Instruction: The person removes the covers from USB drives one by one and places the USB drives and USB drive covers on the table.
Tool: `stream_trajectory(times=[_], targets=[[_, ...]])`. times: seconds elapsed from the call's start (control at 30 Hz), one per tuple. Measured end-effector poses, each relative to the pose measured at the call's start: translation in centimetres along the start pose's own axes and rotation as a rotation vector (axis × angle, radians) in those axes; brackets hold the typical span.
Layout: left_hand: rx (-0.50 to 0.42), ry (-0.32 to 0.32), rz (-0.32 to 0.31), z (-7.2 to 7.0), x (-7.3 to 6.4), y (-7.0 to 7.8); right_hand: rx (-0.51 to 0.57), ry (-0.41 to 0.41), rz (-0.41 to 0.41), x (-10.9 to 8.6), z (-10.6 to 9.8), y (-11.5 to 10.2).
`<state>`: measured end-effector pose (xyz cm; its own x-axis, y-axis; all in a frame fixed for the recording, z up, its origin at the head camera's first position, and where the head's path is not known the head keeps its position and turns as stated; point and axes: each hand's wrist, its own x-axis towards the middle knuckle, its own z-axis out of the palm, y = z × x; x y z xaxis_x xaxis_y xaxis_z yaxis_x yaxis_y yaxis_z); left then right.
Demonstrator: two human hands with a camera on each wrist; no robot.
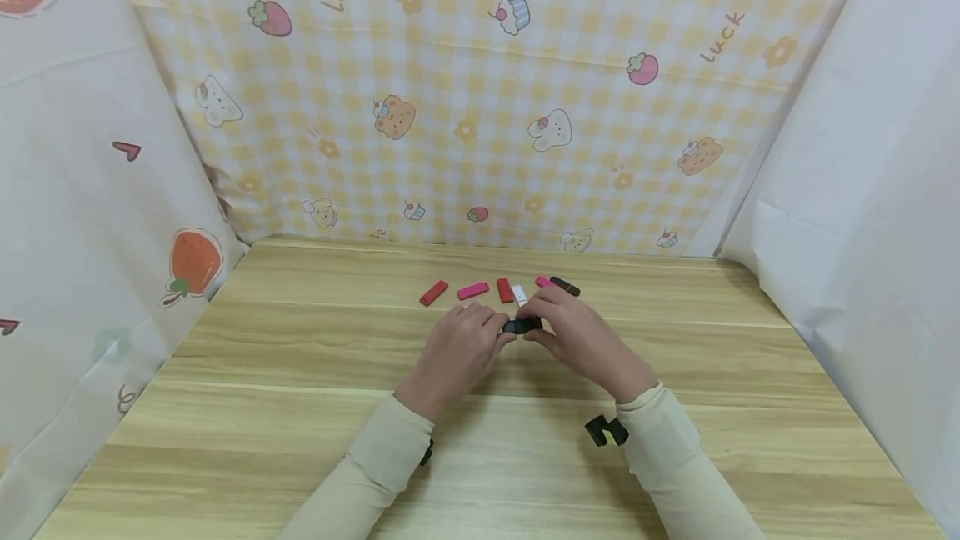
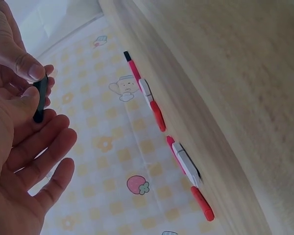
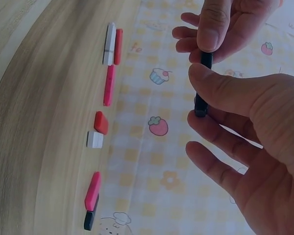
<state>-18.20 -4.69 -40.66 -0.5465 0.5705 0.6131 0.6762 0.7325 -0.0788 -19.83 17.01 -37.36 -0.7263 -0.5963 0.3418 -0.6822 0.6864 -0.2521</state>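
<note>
Both hands meet above the wooden table, on a small black stick (image 1: 522, 326) that looks like a USB flash drive. My left hand (image 1: 461, 348) pinches its left end between thumb and fingers. On the other end, the thumb and fingers of my right hand (image 1: 581, 338) pinch it. The right wrist view shows the black stick (image 3: 203, 83) held off the table, both thumbs pressed along it. My left hand's outer fingers (image 2: 61, 181) spread away from it in the left wrist view.
Behind the hands lie similar sticks in a loose row: a red one (image 1: 434, 293), a pink one (image 1: 473, 291), another red one (image 1: 505, 291), a white one (image 1: 520, 295), and a black one (image 1: 566, 286) against a pink one (image 1: 543, 282). A patterned curtain (image 1: 465, 90) hangs behind.
</note>
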Motion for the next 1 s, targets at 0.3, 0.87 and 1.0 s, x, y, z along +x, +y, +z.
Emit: stream_trajectory(times=[0.3, 0.87, 1.0], targets=[[-0.049, -0.035, -0.012, 0.09, -0.06, -0.15, 0.034, -0.019, -0.02, 0.02, 0.02, 0.39], [-0.059, -0.03, -0.016, -0.11, 0.06, -0.11, 0.123, -0.052, -0.009, 0.03, -0.39, 0.78], [-0.041, -0.016, -0.005, -0.04, 0.03, -0.12, 0.119, -0.059, -0.008, 0.07, -0.44, 0.79]])
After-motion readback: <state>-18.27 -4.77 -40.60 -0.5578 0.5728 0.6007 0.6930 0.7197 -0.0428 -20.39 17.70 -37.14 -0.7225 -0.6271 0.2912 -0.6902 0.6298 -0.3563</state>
